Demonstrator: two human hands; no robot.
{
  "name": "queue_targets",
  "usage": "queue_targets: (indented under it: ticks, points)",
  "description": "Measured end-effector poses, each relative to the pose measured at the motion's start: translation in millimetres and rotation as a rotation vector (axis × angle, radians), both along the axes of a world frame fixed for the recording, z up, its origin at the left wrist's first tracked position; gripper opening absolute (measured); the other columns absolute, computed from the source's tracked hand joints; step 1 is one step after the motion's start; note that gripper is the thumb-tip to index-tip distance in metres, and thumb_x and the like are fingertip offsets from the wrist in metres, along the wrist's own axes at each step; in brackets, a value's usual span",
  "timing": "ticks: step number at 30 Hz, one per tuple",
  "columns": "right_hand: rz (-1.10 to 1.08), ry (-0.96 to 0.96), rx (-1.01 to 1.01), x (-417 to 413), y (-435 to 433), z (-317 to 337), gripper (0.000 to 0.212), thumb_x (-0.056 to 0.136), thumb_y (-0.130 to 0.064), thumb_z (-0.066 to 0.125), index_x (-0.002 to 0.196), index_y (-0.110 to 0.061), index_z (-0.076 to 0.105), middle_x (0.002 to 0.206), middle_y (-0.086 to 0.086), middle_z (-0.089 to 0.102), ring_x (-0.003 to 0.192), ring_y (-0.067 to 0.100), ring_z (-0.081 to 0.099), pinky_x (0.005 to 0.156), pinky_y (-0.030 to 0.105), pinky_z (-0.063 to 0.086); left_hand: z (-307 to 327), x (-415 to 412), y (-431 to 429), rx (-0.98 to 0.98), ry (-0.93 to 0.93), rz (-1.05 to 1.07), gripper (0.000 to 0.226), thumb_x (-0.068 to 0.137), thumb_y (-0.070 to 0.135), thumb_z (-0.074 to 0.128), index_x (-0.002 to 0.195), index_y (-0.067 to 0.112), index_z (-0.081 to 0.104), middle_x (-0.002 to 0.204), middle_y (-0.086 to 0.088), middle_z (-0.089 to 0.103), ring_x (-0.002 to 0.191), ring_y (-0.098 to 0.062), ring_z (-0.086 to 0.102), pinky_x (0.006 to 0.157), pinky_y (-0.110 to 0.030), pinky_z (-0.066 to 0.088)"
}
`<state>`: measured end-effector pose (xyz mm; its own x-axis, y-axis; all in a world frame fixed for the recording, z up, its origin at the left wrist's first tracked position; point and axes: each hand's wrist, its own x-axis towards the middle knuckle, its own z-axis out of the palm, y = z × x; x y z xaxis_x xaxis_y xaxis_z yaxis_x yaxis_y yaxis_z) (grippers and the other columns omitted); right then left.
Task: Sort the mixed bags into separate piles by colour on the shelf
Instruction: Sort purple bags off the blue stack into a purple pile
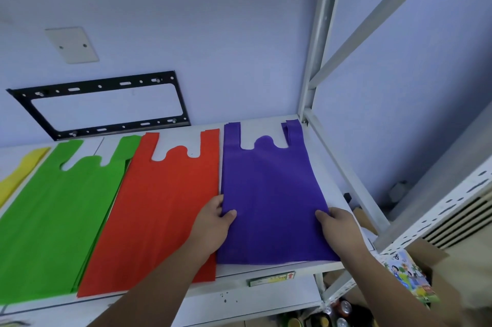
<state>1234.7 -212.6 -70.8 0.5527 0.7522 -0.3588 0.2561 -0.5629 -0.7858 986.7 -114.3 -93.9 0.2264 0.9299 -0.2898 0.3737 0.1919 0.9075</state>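
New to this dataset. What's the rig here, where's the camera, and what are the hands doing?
No robot: a person works with bare hands. The one picture comes from a wide-angle camera on their head, looking forward and down. On the white shelf bags lie flat side by side: a yellow bag at the far left, mostly cropped, then green bags, a red bag and a purple bag. The left hand pinches the purple bag's left edge, the right hand its right edge, thumbs on top. It is probably being laid down or straightened.
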Motion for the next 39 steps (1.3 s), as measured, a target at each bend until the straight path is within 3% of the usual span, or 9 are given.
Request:
queue_targets:
  ticks: [5, 10, 13, 16, 20, 25, 34, 36, 39]
  points:
    - [0.022, -0.040, 0.026, 0, 0, 0, 0.028, 0.103, -0.028, 0.045, 0.091, -0.014, 0.066, 0.086, 0.005, 0.071, 0.079, 0.022, 0.067, 0.060, 0.030, 0.050, -3, 1, 2, 0.021, 0.004, 0.040, 0.025, 0.098, 0.019, 0.063, 0.123, 0.024, 0.064, 0.108, 0.007, 0.076, 0.094, -0.011, 0.074, 0.087, -0.040, 0.061]
    - [0.020, -0.039, 0.014, -2, -1, 2, 0.027, 0.103, -0.030, 0.045, 0.092, -0.016, 0.066, 0.087, 0.003, 0.071, 0.079, 0.019, 0.067, 0.058, 0.027, 0.047, -3, -1, 2, 0.098, 0.129, 0.011, 0.046, 0.097, 0.028, 0.062, 0.141, 0.025, 0.050, 0.131, 0.005, 0.064, 0.113, -0.012, 0.064, 0.099, -0.041, 0.055]
    - [0.018, -0.036, 0.013, -3, -1, 2, 0.027, 0.103, -0.029, 0.046, 0.091, -0.014, 0.065, 0.085, 0.004, 0.071, 0.077, 0.020, 0.067, 0.056, 0.026, 0.046, 4, 1, -9, 0.358, 0.348, -0.071, 0.065, 0.097, 0.034, 0.060, 0.154, 0.025, 0.031, 0.153, 0.003, 0.037, 0.136, -0.015, 0.044, 0.114, -0.036, 0.041]
    - [0.013, -0.023, 0.004, -3, -1, 2, 0.028, 0.102, -0.028, 0.047, 0.088, -0.012, 0.066, 0.085, 0.007, 0.072, 0.076, 0.021, 0.068, 0.057, 0.027, 0.047, 12, 8, -16, 0.631, 0.621, -0.348, 0.068, 0.100, 0.048, 0.047, 0.159, 0.028, 0.020, 0.167, 0.006, 0.009, 0.154, -0.017, 0.006, 0.126, -0.036, 0.013]
    - [0.007, 0.069, -0.059, 0, 3, 11, 0.028, 0.100, -0.026, 0.051, 0.091, -0.007, 0.068, 0.087, 0.011, 0.073, 0.081, 0.028, 0.070, 0.069, 0.035, 0.057, 1, 17, -14, 0.696, 0.831, -0.672, 0.071, 0.100, 0.062, 0.027, 0.161, 0.030, 0.009, 0.170, 0.002, -0.006, 0.155, -0.018, -0.014, 0.126, -0.040, -0.004]
    - [0.021, 0.136, -0.090, 22, 40, 20, 0.029, 0.095, -0.026, 0.058, 0.091, -0.002, 0.073, 0.084, 0.015, 0.077, 0.079, 0.034, 0.075, 0.082, 0.049, 0.060, -12, 18, -18, 0.697, 0.885, -0.689, 0.070, 0.100, 0.065, 0.015, 0.161, 0.032, 0.002, 0.169, 0.004, -0.011, 0.154, -0.017, -0.018, 0.125, -0.038, -0.007]
    - [0.002, 0.280, -0.030, 62, 183, 4, 0.030, 0.089, -0.031, 0.065, 0.109, -0.010, 0.068, 0.104, 0.010, 0.075, 0.091, 0.029, 0.073, 0.089, 0.046, 0.058, -13, 17, -17, 0.650, 0.785, -0.664, 0.069, 0.099, 0.065, 0.016, 0.159, 0.038, -0.005, 0.165, 0.012, -0.023, 0.148, -0.008, -0.031, 0.123, -0.032, -0.017]
    - [0.008, 0.264, -0.024, 67, 210, 4, 0.028, 0.088, -0.032, 0.066, 0.105, -0.010, 0.070, 0.099, 0.011, 0.076, 0.088, 0.029, 0.074, 0.087, 0.046, 0.059, -18, 16, -15, 0.660, 0.782, -0.647, 0.068, 0.099, 0.067, 0.017, 0.159, 0.038, 0.002, 0.167, 0.011, -0.017, 0.150, -0.008, -0.026, 0.122, -0.033, -0.013]
    - [-0.001, 0.340, 0.028, 74, 248, 5, 0.018, 0.096, -0.020, 0.058, 0.100, -0.003, 0.065, 0.088, 0.012, 0.074, 0.073, 0.026, 0.069, 0.077, 0.042, 0.060, -23, 15, -13, 0.690, 0.857, -0.651, 0.066, 0.100, 0.066, 0.022, 0.158, 0.034, 0.024, 0.169, 0.004, 0.012, 0.155, -0.017, 0.004, 0.118, -0.035, 0.005]
